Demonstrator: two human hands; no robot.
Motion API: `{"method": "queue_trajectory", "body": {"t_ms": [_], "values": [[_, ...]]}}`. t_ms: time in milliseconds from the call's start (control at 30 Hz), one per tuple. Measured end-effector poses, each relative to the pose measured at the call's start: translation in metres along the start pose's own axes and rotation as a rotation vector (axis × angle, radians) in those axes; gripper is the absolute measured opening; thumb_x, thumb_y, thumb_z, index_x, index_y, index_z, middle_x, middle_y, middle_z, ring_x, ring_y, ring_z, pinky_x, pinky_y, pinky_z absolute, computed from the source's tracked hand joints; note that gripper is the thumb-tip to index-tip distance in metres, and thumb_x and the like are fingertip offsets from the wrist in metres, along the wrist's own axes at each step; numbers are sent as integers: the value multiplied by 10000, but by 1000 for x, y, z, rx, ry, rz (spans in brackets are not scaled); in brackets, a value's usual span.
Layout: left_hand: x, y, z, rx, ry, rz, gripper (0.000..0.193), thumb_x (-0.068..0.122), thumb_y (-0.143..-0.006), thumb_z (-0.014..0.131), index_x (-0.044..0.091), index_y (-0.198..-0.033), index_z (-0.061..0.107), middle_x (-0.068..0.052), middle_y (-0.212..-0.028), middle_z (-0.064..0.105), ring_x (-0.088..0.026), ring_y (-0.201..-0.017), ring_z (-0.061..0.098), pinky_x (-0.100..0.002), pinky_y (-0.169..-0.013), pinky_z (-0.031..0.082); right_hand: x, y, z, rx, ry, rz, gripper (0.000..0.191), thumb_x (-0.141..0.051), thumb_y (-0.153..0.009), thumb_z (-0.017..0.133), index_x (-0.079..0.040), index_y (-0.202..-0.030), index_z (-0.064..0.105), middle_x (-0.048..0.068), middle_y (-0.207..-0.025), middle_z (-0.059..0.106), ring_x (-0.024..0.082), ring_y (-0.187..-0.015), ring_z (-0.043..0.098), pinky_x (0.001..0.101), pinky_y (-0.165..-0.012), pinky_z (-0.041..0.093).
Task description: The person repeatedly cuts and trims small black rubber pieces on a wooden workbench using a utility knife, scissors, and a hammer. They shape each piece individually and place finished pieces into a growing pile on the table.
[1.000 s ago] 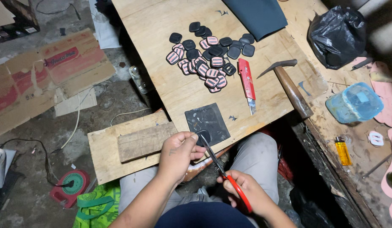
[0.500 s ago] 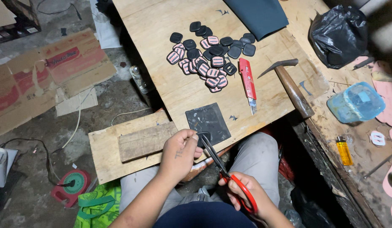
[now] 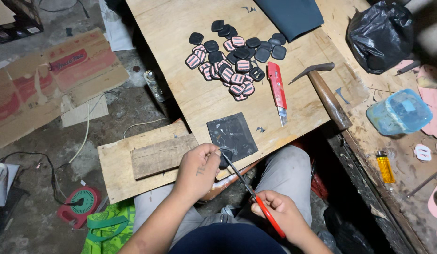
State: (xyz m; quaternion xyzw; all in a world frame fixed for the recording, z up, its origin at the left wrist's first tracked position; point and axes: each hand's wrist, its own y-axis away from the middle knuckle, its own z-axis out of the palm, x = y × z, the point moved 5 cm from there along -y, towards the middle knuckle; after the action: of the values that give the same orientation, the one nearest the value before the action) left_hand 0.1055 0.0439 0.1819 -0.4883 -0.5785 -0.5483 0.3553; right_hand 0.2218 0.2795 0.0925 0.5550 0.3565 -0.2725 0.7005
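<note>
My left hand pinches a small dark rounded patch just off the near edge of the plywood board. My right hand grips red-handled scissors, whose blades reach up to the patch. A dark square sheet lies on the board right above my hands. Farther up sits a pile of small rounded pieces, some black and some pink-striped.
A red utility knife and a hammer lie right of the pile. A wood block rests on a lower plank at left. A black plastic bag, blue container and yellow lighter are at right.
My right hand with the scissors has shifted slightly lower and right along the patch edge; my left hand has turned the patch a little.
</note>
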Motion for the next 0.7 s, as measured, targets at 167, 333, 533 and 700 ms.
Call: {"method": "queue_trajectory", "body": {"t_ms": [167, 333, 533, 700], "values": [[-4, -2, 2, -44, 96, -19, 237, 178, -972, 595, -33, -963, 704, -27, -697, 646, -88, -593, 610, -260, -568, 527, -4, 3, 1, 31, 43, -14, 219, -140, -874, 766, 7, -1030, 726, -37, -788, 664, 30, -695, 560, 197, -635, 458], [-12, -4, 1, -46, 113, -85, 246, 193, -967, 588, -22, -999, 703, -35, -716, 672, -97, -592, 632, -258, -564, 526, -10, 5, 4, 70, 112, -20, 206, -152, -847, 801, -10, -984, 743, -57, -727, 618, 27, -645, 512, 199, -583, 414], [-29, -8, 4, -28, 186, -138, 244, 178, -963, 589, -33, -1014, 701, -51, -735, 689, -109, -606, 641, -261, -565, 529, -21, 11, 4, 96, 236, -49, 187, -162, -839, 820, -5, -897, 737, -70, -688, 547, 38, -626, 470, 212, -561, 389], [-30, -11, 5, -63, 361, -104, 214, 89, -973, 572, -71, -1097, 643, -110, -810, 710, -146, -662, 683, -263, -627, 575, -23, 15, 12, 63, 331, -109, 247, -165, -812, 845, 8, -912, 700, -39, -694, 555, 58, -652, 501, 229, -588, 446]]}}
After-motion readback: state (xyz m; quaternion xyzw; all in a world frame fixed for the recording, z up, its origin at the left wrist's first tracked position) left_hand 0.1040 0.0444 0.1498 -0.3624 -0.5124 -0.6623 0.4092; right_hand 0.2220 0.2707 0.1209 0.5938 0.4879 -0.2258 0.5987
